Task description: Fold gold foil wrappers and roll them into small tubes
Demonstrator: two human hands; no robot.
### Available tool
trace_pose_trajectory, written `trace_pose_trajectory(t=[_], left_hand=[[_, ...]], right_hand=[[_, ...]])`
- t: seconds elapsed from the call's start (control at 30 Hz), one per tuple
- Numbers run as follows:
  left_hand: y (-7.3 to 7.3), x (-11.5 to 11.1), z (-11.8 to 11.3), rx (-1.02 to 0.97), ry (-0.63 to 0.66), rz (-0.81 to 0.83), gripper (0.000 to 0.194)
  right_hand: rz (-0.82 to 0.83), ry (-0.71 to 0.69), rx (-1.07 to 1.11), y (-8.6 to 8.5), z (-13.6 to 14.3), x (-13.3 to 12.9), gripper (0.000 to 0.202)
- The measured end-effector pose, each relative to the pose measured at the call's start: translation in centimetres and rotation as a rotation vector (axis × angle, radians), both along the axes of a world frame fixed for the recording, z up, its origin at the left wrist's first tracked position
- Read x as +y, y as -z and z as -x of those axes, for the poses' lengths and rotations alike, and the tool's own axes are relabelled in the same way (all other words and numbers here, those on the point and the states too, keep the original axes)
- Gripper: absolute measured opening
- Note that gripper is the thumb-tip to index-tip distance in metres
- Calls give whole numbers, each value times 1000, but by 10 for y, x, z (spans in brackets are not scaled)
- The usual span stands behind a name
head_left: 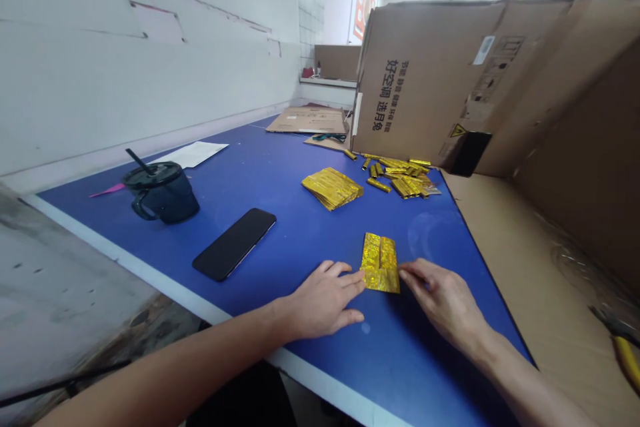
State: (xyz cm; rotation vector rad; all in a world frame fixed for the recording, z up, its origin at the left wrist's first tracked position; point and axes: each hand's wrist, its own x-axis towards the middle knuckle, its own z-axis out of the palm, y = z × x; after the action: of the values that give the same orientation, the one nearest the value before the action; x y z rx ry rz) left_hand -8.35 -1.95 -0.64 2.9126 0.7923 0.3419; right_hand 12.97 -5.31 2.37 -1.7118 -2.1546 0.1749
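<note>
A shiny gold foil paper, partly folded with a slit between its two upper flaps, lies on the blue table in front of me. My left hand rests flat beside it, fingers stretched out, with the fingertips on its left edge. On the other side, my right hand has thumb and forefinger pinched together at the paper's right edge. Beyond them is a fanned stack of gold foil sheets. Several small rolled or folded gold foil pieces are heaped farther back to the right.
A black phone lies left of my hands, and a dark lidded mug with a straw stands behind it. White paper lies near the wall. A large cardboard box rises at the back right; yellow-handled pliers lie at far right.
</note>
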Motion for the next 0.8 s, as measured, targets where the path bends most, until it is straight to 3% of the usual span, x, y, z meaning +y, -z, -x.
trace_pose_trajectory(t=[0.1,0.2,0.33,0.5,0.8], left_hand=[[0,0,0,2,-1,-3,44],[0,-1,0,2,7,-8,44],[1,0,1,-3,4,-16,44],[2,0,0,-4,-10,-22,42],[-5,12,-5,48,-27,-93,34]], right_hand=[[-15,-257,28,3,17,-8,29],[15,-372,-54,15,22,-17,31],[13,-333,-169,29,3,-27,37],[-3,-313,-201,32,-14,-33,39],[-25,-342,-284,19,10,-42,37]])
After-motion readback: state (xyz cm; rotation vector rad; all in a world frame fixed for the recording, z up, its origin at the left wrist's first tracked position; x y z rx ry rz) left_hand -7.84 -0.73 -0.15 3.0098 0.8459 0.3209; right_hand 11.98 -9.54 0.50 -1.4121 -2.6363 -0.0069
